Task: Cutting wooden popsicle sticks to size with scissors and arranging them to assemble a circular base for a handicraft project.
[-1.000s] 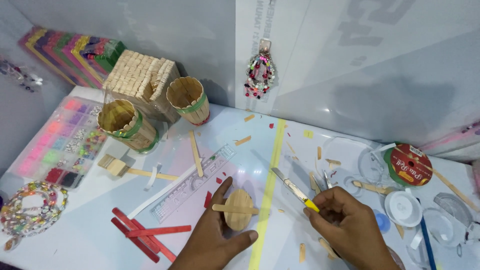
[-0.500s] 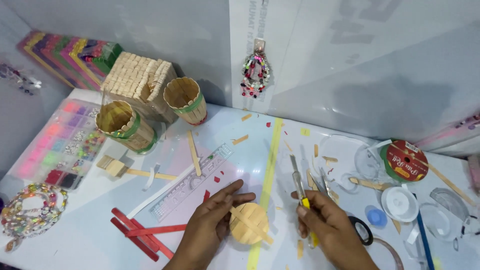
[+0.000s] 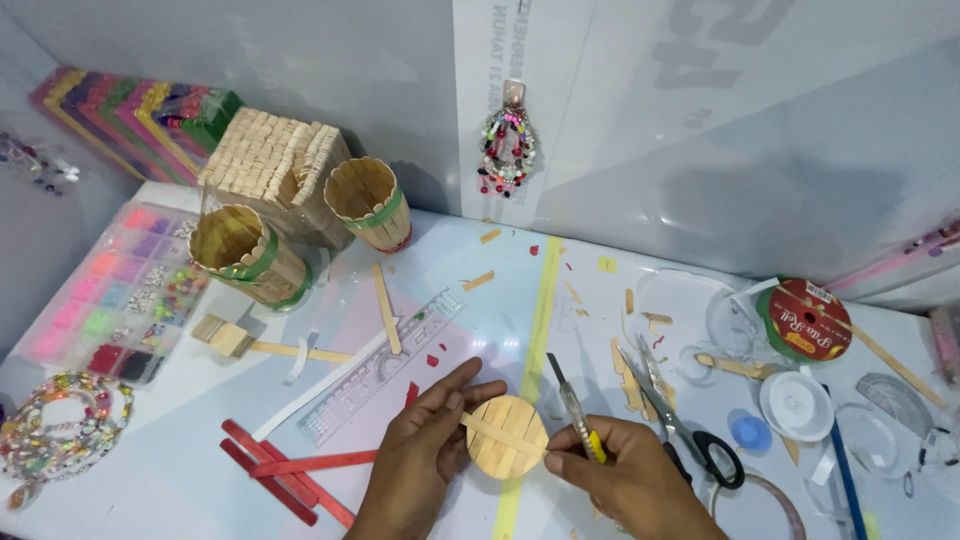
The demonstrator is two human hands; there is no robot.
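Our left hand [image 3: 425, 455] pinches the round stick disc [image 3: 507, 437] at lower centre; right hand [image 3: 625, 480] grips a craft knife [image 3: 572, 405]. The blade may slip toward the left fingers.

Glossy white tabletop [image 3: 700, 250] filling the lower view, reflecting soft overhead light. Strip of yellow tape [image 3: 537, 330] running across it from near edge toward the rear wall. Pale grey wall panels [image 3: 300, 70] rising behind and meeting at a corner, showing faint shadows. White printed sheet [image 3: 620, 100] covering the middle and right of the rear wall, lettering appearing reversed. Beaded ornament [image 3: 507, 140] hanging from a small clip at that sheet's left edge. Left wall panel [image 3: 25, 260] closing off the workspace on that side. Light falling evenly, casting only weak shadows beneath objects.
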